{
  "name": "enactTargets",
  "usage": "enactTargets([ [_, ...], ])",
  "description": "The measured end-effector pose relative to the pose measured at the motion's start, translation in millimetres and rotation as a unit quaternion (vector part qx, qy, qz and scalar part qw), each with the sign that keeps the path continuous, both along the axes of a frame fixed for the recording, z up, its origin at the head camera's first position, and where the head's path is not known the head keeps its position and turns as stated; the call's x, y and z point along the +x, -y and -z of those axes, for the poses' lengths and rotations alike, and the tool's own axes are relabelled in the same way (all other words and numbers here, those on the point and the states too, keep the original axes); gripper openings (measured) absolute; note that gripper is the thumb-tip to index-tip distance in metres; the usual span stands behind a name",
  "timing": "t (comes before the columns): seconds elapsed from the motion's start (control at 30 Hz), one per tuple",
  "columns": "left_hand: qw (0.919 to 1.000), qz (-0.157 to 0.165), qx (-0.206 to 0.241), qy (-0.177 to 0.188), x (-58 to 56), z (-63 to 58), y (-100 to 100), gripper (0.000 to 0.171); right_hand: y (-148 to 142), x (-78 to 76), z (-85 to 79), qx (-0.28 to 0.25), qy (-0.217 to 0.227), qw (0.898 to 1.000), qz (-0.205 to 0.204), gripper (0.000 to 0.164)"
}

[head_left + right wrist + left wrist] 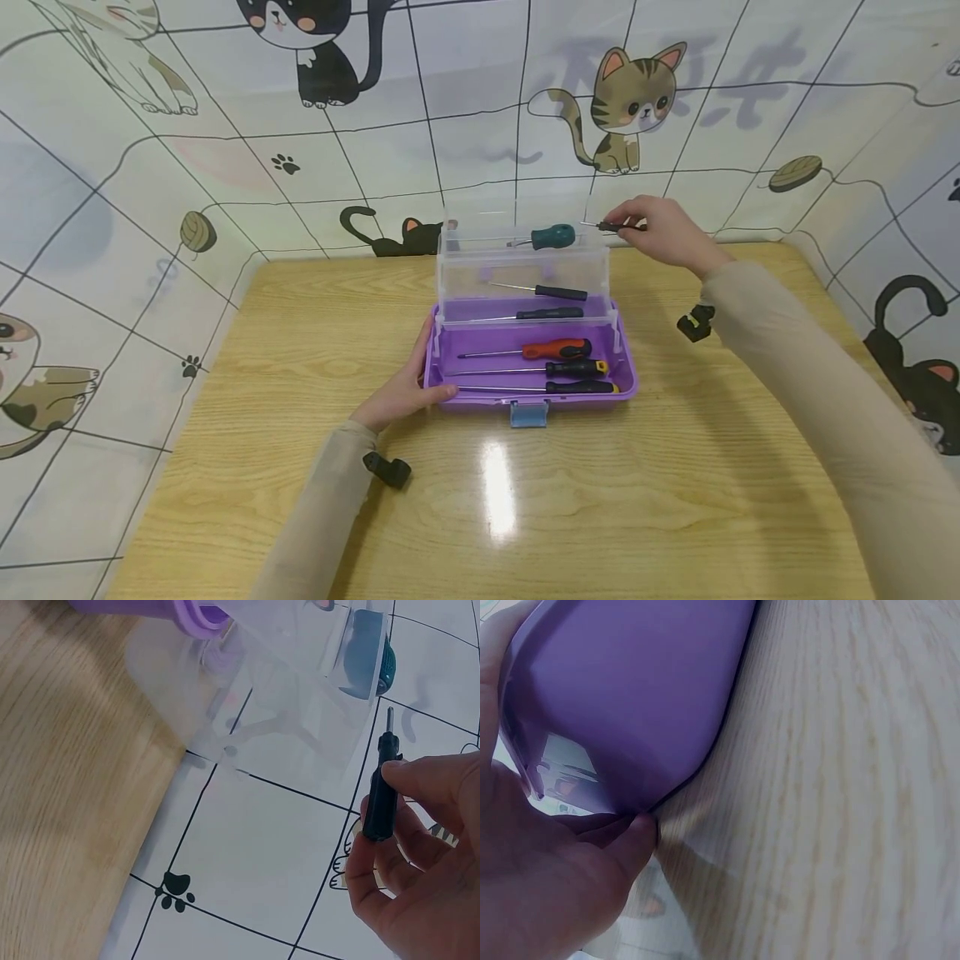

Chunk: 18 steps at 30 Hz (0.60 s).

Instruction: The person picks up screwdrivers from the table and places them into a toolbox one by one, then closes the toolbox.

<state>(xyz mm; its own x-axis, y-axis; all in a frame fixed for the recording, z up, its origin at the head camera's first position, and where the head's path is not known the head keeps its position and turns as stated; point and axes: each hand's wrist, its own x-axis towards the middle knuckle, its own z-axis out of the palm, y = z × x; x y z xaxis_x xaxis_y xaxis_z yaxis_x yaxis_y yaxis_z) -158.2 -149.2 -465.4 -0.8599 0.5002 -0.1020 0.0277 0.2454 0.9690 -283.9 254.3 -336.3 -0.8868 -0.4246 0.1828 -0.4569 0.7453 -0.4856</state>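
Observation:
My right hand (667,233) pinches a small black screwdriver (624,227) by its handle, above the back right corner of a purple toolbox (577,402). Its short metal shaft points left, toward a stubby teal screwdriver (553,237) in the upper part of the raised clear plastic section (465,275). Gripping the toolbox's left end is my left hand (401,387), thumb over the front corner. A red-and-black screwdriver (557,348) and two black-and-yellow ones (576,368) lie in the purple base. Two slim black screwdrivers (561,292) lie farther back, around the clear section.
The toolbox stands near the back of a wooden table (337,333), a blue latch (528,414) on its front. A cat-patterned white wall covering (480,100) rises right behind the table's back edge and along both sides.

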Motion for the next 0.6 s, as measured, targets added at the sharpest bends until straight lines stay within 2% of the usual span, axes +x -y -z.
enactTargets([
  [0.3, 0.9999, 0.005, 0.009, -0.006, -0.2, 1.6, 0.2, 0.108, 9.3, -9.9, -8.7, 0.018, 0.015, 1.000, -0.007, 0.025],
  [0.6, 0.9999, 0.001, 0.003, -0.010, -0.3, 3.4, 0.9, 0.109, 19.2, -26.0, -15.8, 0.042, 0.028, 0.998, -0.029, 0.026],
])
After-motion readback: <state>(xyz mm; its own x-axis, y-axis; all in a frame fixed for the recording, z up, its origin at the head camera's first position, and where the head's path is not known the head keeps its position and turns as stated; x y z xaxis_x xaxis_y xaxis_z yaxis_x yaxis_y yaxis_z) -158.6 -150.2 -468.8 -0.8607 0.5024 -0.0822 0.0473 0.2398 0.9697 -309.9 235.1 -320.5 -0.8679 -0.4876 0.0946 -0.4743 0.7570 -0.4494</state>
